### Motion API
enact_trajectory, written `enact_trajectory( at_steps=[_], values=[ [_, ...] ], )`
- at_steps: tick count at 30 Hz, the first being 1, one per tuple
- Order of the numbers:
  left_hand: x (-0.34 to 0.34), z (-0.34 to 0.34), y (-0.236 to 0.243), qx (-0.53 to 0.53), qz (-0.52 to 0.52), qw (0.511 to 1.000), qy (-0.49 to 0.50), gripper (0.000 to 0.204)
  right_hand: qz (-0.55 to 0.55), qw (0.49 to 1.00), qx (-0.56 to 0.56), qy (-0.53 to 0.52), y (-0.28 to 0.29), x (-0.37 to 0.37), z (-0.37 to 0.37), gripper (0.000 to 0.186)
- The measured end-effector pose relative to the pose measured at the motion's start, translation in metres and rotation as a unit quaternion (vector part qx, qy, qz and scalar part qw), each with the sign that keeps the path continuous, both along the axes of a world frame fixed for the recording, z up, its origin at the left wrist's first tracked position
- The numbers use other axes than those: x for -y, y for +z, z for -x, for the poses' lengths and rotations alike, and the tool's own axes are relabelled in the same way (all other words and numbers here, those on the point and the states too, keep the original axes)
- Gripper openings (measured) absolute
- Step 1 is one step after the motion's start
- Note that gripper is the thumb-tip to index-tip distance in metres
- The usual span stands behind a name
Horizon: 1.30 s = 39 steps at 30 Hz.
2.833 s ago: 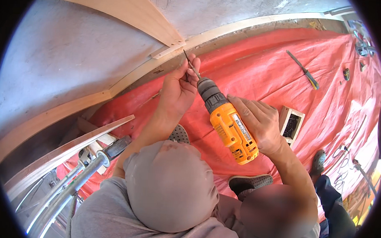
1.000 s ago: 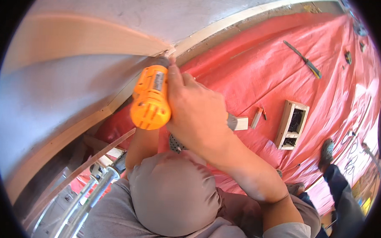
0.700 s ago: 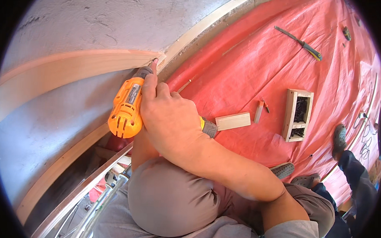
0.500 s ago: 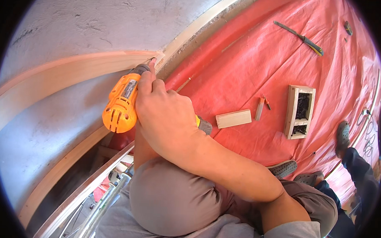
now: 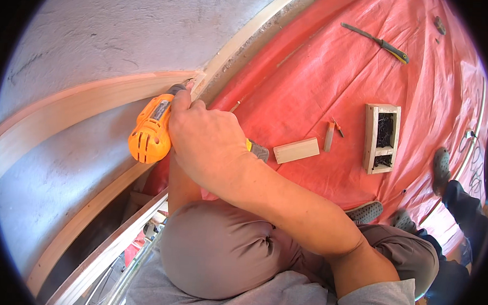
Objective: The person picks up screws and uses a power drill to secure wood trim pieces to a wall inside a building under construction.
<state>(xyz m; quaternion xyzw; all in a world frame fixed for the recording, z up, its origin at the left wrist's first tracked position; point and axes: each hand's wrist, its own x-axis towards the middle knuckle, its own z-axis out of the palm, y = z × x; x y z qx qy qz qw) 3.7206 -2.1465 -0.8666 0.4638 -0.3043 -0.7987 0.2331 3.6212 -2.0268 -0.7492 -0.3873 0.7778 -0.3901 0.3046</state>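
My right hand [image 5: 209, 143] is closed around an orange power drill [image 5: 150, 133]. The drill's nose presses against the end of a curved pale wooden strip [image 5: 84, 101] fixed on the grey plastered wall [image 5: 124, 35]. My left forearm [image 5: 179, 185] rises under the right hand, and the left hand itself is hidden behind it. My bent knee in grey trousers [image 5: 219, 248] fills the lower middle.
A red tarp [image 5: 333, 64] covers the floor. On it lie a small wood block [image 5: 296, 150], a wooden box of dark screws [image 5: 382, 137], a short stick [image 5: 329, 136] and a hand saw [image 5: 377, 41]. Another person's shoe [image 5: 442, 170] stands at right. A second wooden strip [image 5: 85, 222] runs lower left.
Earlier my left hand held a screw at the strip while the drill hung back. The drill has since swung up against the strip's end and stays there, and the left hand has gone out of sight.
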Motion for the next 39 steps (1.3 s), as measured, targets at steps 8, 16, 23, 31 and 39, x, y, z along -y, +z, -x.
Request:
enact_trajectory(
  at_steps=[8, 16, 23, 31, 39],
  values=[
    [-0.001, 0.004, -0.001, 0.013, 0.009, 1.0, -0.019, 0.044, -0.012, 0.999, 0.033, 0.006, -0.004, 0.005, 0.005, 0.054],
    [0.001, 0.004, -0.003, 0.028, 0.016, 0.999, -0.03, 0.046, -0.006, 0.999, 0.032, 0.01, -0.005, 0.005, 0.005, 0.045],
    [0.003, 0.003, -0.001, 0.038, 0.029, 0.998, -0.036, 0.047, -0.009, 0.999, 0.03, 0.015, -0.007, 0.004, 0.005, 0.05],
    [0.006, -0.003, 0.006, 0.057, 0.062, 0.995, -0.044, 0.049, -0.012, 1.0, -0.017, -0.002, -0.01, 0.008, -0.004, 0.051],
    [0.015, -0.036, 0.059, 0.132, 0.265, 0.955, -0.029, 0.051, 0.002, 0.999, 0.018, 0.032, -0.009, 0.001, 0.005, 0.056]
  ],
)
